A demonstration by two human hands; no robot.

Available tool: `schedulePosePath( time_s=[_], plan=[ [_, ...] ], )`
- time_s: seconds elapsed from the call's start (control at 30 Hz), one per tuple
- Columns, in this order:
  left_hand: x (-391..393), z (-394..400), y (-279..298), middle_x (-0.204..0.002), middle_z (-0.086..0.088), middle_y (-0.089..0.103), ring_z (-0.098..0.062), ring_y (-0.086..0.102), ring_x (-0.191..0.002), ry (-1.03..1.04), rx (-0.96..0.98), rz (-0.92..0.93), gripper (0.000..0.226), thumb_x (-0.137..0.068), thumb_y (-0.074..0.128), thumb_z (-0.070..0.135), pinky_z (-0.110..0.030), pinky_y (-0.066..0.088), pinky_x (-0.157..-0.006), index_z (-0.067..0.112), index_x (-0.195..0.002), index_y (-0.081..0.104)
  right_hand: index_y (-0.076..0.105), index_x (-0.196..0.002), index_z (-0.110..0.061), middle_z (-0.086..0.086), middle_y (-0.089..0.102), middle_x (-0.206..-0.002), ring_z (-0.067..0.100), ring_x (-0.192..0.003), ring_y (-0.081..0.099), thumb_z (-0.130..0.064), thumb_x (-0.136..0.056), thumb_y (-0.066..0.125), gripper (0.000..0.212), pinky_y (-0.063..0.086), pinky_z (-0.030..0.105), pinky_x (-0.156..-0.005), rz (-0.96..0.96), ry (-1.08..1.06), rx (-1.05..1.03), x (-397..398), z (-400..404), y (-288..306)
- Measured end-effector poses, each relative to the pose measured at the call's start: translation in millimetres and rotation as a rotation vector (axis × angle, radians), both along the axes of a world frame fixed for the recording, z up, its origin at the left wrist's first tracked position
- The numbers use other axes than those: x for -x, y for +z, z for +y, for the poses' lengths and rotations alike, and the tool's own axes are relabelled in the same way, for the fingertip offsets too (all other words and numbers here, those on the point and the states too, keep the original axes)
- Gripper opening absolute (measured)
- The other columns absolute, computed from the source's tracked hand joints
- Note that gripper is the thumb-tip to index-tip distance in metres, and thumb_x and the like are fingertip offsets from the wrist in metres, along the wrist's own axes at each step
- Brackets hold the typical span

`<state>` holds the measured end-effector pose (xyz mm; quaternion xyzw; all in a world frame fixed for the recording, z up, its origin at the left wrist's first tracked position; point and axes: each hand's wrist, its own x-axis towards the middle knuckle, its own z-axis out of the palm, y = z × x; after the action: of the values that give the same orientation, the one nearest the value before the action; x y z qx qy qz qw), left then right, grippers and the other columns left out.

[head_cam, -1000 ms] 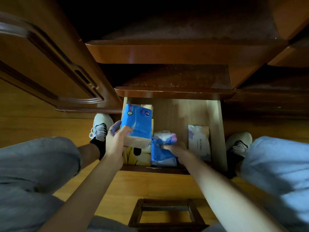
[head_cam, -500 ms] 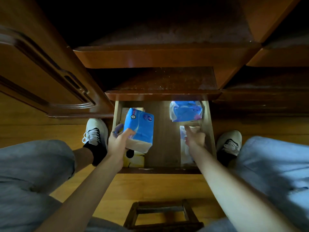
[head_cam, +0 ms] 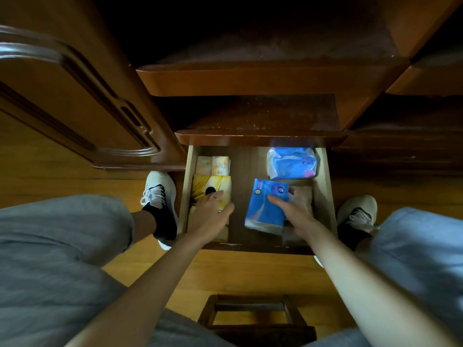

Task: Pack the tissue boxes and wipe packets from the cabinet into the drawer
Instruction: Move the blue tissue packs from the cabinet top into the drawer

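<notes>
I see the blue pack (head_cam: pixel 266 205) lying in the drawer (head_cam: pixel 328 196), right of centre, its long axis running front to back and tilted slightly. My right hand (head_cam: pixel 294 212) is on it, fingers curled over its right edge, so that hand is the one placed to settle it. A second blue pack (head_cam: pixel 292 162) sits just behind it at the drawer's back. My left hand (head_cam: pixel 211 214) is relaxed, flat on the yellow box (head_cam: pixel 213 184) on the left side. Between the two hands runs a bare strip of drawer floor, which I judge the next spot.
</notes>
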<state>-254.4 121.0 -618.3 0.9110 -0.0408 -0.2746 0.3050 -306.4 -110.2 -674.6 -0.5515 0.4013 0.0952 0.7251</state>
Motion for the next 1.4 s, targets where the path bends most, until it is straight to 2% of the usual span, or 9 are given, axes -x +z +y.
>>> schedulePosePath(
  time_s=[0.1, 0.27, 0.47, 0.8, 0.9, 0.97, 1.17, 1.3, 1.4],
  plan=[
    [-2, 24, -10, -0.162, -0.001, 0.035, -0.025, 0.03, -0.148, -0.177, -0.208, -0.032, 0.055, -0.103, 0.043, 0.042, -0.043, 0.03, -0.118, 0.021, -0.154, 0.04, 0.04, -0.143, -0.011, 0.01, 0.062, -0.136, 0.015, -0.103, 0.068, -0.009, -0.084, 0.082, 0.073, 0.059, 0.028, -0.073, -0.007, 0.061, 0.114, -1, 3, -8],
    [14, 41, -23, -0.163, -0.004, 0.027, -0.029, 0.008, -0.153, -0.454, -0.378, 0.017, 0.055, -0.104, 0.043, 0.032, -0.05, 0.023, -0.122, 0.017, -0.156, 0.033, 0.022, -0.16, -0.024, 0.005, 0.048, -0.151, 0.024, -0.133, 0.052, -0.017, -0.087, 0.08, 0.093, 0.049, 0.046, -0.106, 0.06, 0.453, 0.289, -1, 34, -25],
    [11, 39, -23, -0.159, -0.004, 0.033, -0.028, 0.01, -0.152, -0.367, -0.305, 0.036, 0.059, -0.101, 0.048, 0.032, -0.047, 0.024, -0.121, 0.018, -0.156, 0.031, 0.021, -0.159, -0.022, 0.004, 0.055, -0.147, 0.026, -0.131, 0.054, -0.036, -0.085, 0.078, 0.094, 0.046, 0.047, -0.107, 0.131, 0.81, 0.482, -14, 37, -28],
    [8, 36, -19, -0.151, -0.006, 0.043, -0.029, 0.026, -0.145, -0.412, -0.377, -0.002, 0.061, -0.095, 0.053, 0.033, -0.043, 0.034, -0.113, 0.021, -0.153, 0.035, 0.032, -0.149, -0.017, 0.003, 0.059, -0.129, 0.018, -0.116, 0.059, -0.027, -0.085, 0.082, 0.081, 0.052, 0.042, -0.098, 0.124, 0.8, 0.394, -16, 35, -29],
    [-6, 25, -16, -0.146, -0.005, 0.045, -0.026, 0.049, -0.128, -0.439, -0.4, -0.151, 0.055, -0.094, 0.055, 0.033, -0.038, 0.049, -0.092, 0.023, -0.147, 0.042, 0.027, -0.153, -0.018, 0.004, 0.058, -0.137, 0.017, -0.116, 0.058, -0.03, -0.085, 0.081, 0.088, 0.051, 0.039, -0.097, 0.121, 0.783, 0.402, -14, 37, -29],
    [-30, 9, -17, -0.144, -0.005, 0.045, -0.024, 0.051, -0.125, -0.4, -0.386, -0.29, 0.054, -0.094, 0.055, 0.036, -0.033, 0.048, -0.084, 0.023, -0.146, 0.043, 0.021, -0.158, -0.017, 0.004, 0.056, -0.141, 0.021, -0.123, 0.057, -0.032, -0.086, 0.081, 0.095, 0.049, 0.039, -0.1, 0.128, 0.757, 0.404, -12, 39, -29],
    [-101, -48, -34, -0.158, -0.009, 0.033, -0.029, 0.027, -0.147, -0.111, -0.418, -0.335, 0.074, -0.094, 0.055, 0.047, -0.044, 0.028, -0.12, 0.015, -0.156, 0.029, 0.03, -0.152, -0.02, 0.004, 0.057, -0.14, 0.019, -0.121, 0.058, -0.039, -0.088, 0.077, 0.082, 0.051, 0.043, -0.102, 0.118, 0.729, 0.386, -4, 39, -32],
    [-125, -69, -60, -0.165, -0.014, 0.024, -0.032, 0.015, -0.154, -0.107, -0.569, -0.301, 0.082, -0.092, 0.052, 0.058, -0.046, 0.015, -0.124, 0.014, -0.156, 0.028, 0.011, -0.161, -0.023, 0.003, 0.049, -0.151, 0.022, -0.132, 0.053, -0.047, -0.09, 0.072, 0.096, 0.043, 0.031, -0.092, 0.145, 0.739, 0.37, -2, 37, -37],
    [-133, -77, -74, -0.161, -0.012, 0.032, -0.032, 0.025, -0.15, -0.099, -0.594, -0.254, 0.074, -0.09, 0.06, 0.053, -0.046, 0.025, -0.119, 0.018, -0.152, 0.037, 0.006, -0.162, -0.023, 0.004, 0.045, -0.155, 0.023, -0.134, 0.05, -0.049, -0.09, 0.071, 0.101, 0.042, 0.032, -0.092, 0.156, 0.747, 0.353, -3, 35, -44]
  ],
)
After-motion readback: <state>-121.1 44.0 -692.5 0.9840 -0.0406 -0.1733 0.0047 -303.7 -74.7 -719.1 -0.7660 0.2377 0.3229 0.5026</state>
